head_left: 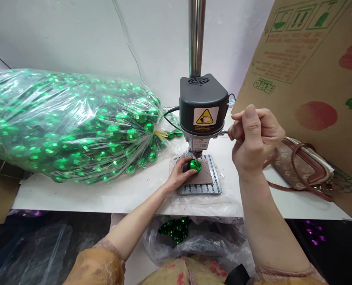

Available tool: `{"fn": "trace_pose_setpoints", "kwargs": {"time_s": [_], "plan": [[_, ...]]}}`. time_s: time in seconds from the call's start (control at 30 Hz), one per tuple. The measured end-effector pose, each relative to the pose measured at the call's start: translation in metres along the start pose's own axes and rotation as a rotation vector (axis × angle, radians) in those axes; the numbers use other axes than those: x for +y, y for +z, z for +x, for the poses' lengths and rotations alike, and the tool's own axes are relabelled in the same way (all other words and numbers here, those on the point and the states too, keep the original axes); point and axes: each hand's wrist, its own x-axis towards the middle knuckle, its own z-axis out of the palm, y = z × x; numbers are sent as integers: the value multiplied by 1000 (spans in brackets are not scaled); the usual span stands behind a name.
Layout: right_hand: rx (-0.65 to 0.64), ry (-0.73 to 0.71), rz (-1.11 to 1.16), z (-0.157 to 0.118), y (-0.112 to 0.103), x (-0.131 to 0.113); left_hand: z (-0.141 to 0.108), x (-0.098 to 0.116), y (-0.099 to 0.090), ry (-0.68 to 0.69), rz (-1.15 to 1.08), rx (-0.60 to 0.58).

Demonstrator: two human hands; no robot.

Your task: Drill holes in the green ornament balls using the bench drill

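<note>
My left hand grips a shiny green ball between thumb and fingers. The ball rests on a brown board over the slotted metal base, directly under the chuck of a small black drill press. Whether the bit touches the ball is too small to tell. Off to the machine's right, my right hand is closed around the end of its feed lever; most of the grip is hidden by the fingers. Dark specks lie scattered on the base and around it.
A large clear bag of green balls, tied with yellow, fills the left of the white table. At right stand a brown handbag and a tall cardboard box. Below the front edge, an open plastic bag holds green pieces.
</note>
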Motion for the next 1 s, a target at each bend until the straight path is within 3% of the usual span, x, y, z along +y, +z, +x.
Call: {"fn": "trace_pose_setpoints", "kwargs": {"time_s": [0.1, 0.4, 0.73, 1.0], "plan": [[-7, -12, -11, 0, 0, 0, -1, 2, 4, 1, -12, 2], [-10, -9, -26, -1, -1, 0, -6, 8, 4, 9, -34, -140], [84, -58, -36, -23, -7, 5, -7, 5, 5, 11, 5, -126], [123, -178, -64, -31, -11, 16, -8, 5, 5, 6, -33, -111]]}}
